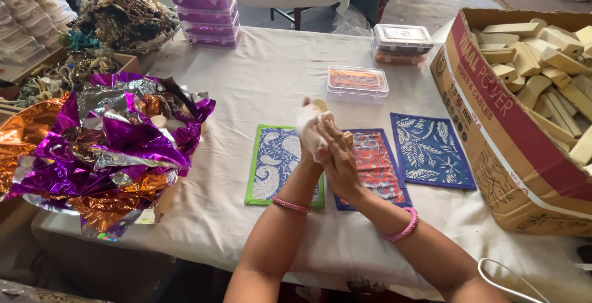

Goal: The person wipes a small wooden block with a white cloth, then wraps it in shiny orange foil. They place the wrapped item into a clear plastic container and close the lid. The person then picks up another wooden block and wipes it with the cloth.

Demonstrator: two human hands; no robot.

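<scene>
Both hands meet above 3 printed mats: left hand (pixel 311 131) wraps a white cloth (pixel 306 124) round a small wooden block (pixel 320 104), right hand (pixel 338 158) cupped vs. it. Best w/ block pinned firm, cloth kept snug.

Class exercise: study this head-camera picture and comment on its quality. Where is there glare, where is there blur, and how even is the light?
Head view: soft, even light on the white tablecloth, faint shadows only; bright glare on the crinkled purple and orange foil; the left hand with its white cloth looks slightly motion-blurred against the right hand; the cardboard box is sharp.
</scene>
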